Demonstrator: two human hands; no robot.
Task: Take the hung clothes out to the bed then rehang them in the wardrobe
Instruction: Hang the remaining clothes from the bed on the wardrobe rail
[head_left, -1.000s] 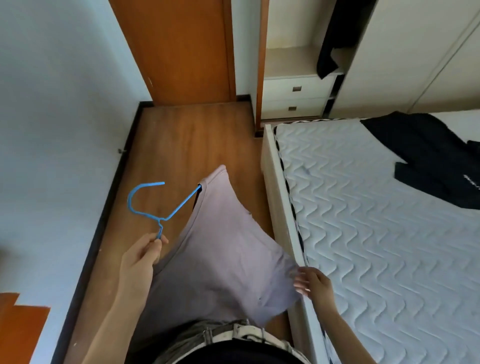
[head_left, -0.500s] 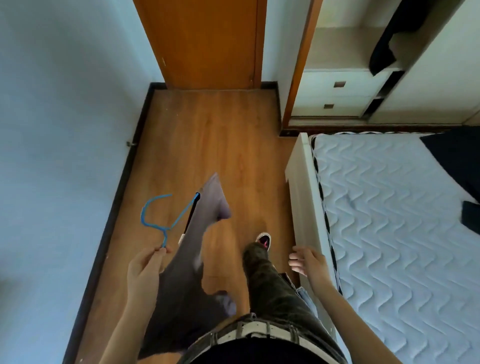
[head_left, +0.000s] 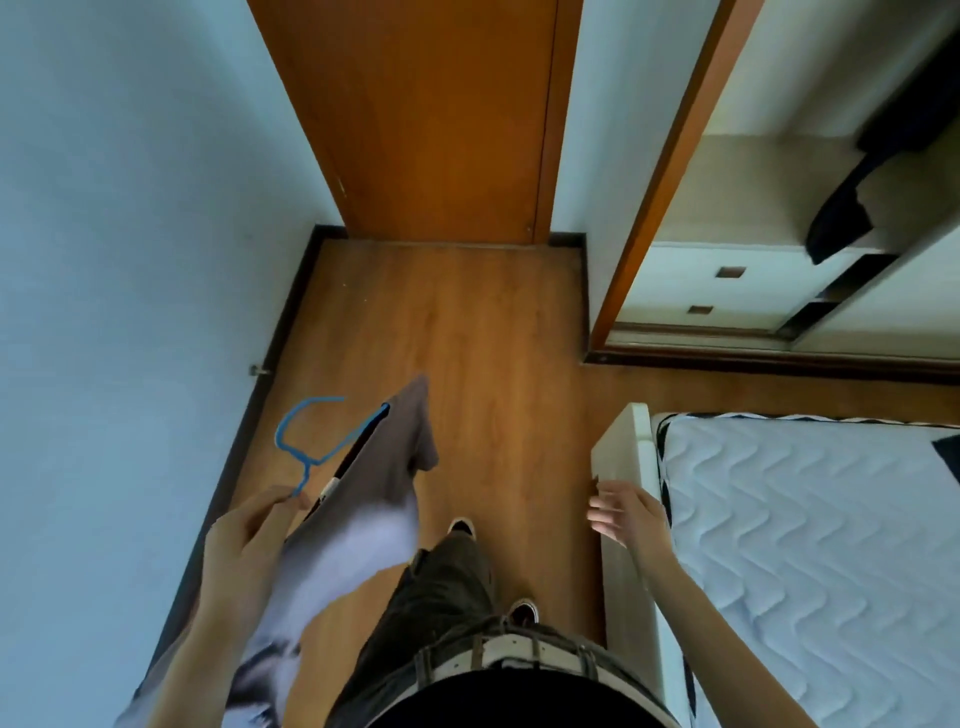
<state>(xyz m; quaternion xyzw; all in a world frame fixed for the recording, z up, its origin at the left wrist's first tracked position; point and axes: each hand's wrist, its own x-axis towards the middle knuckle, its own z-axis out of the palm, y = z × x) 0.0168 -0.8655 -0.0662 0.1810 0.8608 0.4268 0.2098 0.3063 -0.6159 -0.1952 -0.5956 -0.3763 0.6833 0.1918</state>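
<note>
My left hand (head_left: 249, 540) pinches the stem of a blue wire hanger (head_left: 311, 441) whose hook points up and left. A pale mauve shirt (head_left: 363, 509) hangs from it and drapes down past my left forearm. My right hand (head_left: 621, 512) is empty with fingers spread, hovering beside the corner of the bed frame (head_left: 621, 447). The white quilted mattress (head_left: 810, 545) fills the right side. The open wardrobe (head_left: 737, 291) stands at the upper right, and a dark garment (head_left: 852, 208) hangs inside it.
A blue wall (head_left: 119, 260) runs close on my left with a dark skirting board. An orange wooden door (head_left: 436, 119) closes the far end of the narrow wood floor strip (head_left: 467, 338). My legs and shoes (head_left: 462, 527) are below me. A dark garment's edge (head_left: 948, 452) lies on the mattress.
I have walked forward along the bed toward the door and wardrobe. The shirt has swung to my left side, and my right hand has come off it.
</note>
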